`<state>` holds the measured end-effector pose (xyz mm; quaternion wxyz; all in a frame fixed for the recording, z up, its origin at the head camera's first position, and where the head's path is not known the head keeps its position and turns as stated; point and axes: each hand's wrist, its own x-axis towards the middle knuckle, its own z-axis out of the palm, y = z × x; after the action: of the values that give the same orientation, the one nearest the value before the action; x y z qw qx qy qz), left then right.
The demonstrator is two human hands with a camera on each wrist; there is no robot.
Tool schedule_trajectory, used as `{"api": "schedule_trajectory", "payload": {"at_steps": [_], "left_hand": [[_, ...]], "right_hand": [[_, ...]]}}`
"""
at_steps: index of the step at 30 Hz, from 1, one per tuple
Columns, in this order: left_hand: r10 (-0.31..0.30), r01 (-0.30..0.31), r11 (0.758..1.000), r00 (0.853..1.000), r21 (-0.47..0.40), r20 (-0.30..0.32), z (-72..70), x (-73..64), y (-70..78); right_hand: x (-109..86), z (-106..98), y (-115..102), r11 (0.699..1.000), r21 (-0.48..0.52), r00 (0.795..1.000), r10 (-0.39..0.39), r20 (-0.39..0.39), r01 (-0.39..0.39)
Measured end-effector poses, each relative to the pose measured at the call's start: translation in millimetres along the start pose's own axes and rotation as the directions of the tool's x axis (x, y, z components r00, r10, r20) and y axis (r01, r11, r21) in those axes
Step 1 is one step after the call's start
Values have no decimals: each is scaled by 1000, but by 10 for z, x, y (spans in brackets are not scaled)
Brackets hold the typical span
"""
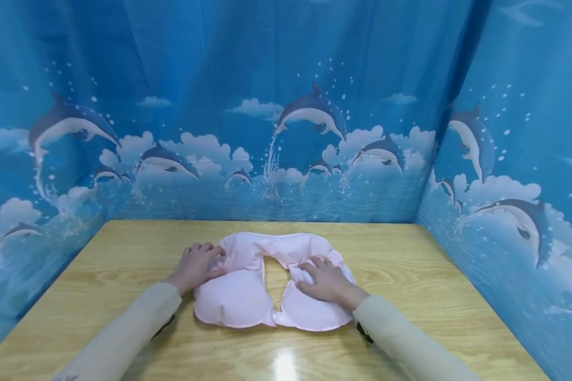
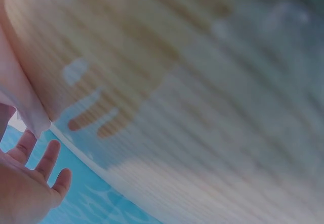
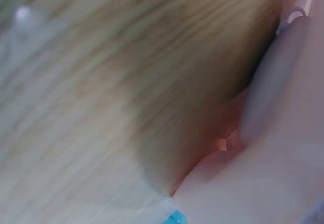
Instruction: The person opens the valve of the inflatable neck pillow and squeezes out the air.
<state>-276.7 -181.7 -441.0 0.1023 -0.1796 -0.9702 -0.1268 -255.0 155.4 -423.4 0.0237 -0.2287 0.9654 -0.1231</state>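
Note:
A puffy, pale pink U-shaped neck pillow (image 1: 233, 299) lies on the table, its two front ends meeting at a small fastening (image 1: 278, 317). At its upper left edge is my left hand (image 1: 201, 267), fingers spread and thumb over the fabric. The left wrist view shows the fingers (image 2: 48, 158) of that hand apart and fairly straight, one touching the edge of the pillow (image 2: 17, 92). My right hand (image 1: 331, 283) rests on top of the right side, fingers spread towards the central opening. In the right wrist view the pillow (image 3: 283, 158) fills the right side and the hand is hidden.
The wood-grain table (image 1: 410, 264) extends around the pillow on all sides. A blue curtain (image 1: 209, 79) printed with dolphins and clouds stands along the table's back, left and right edges. Light glares off the table's front middle.

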Motion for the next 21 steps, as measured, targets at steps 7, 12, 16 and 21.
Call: {"api": "schedule_trajectory", "payload": {"at_steps": [7, 12, 16, 21], "left_hand": [[-7, 8, 1000, 1000, -12, 18, -39, -10, 23], [5, -5, 1000, 1000, -18, 7, -15, -6, 3], [6, -5, 1000, 1000, -26, 6, -16, -8, 1], [10, -10, 999, 1000, -30, 7, -26, -5, 7]], "right_hand": [[-62, -20, -13, 1000, 1, 1000, -4, -28, 4], [-146, -2, -50, 999, 31, 999, -18, -31, 19], [-213, 17, -60, 998, 21, 997, -67, -25, 67], [-286, 15, -44, 989, 4, 989, -147, -13, 147]]}}
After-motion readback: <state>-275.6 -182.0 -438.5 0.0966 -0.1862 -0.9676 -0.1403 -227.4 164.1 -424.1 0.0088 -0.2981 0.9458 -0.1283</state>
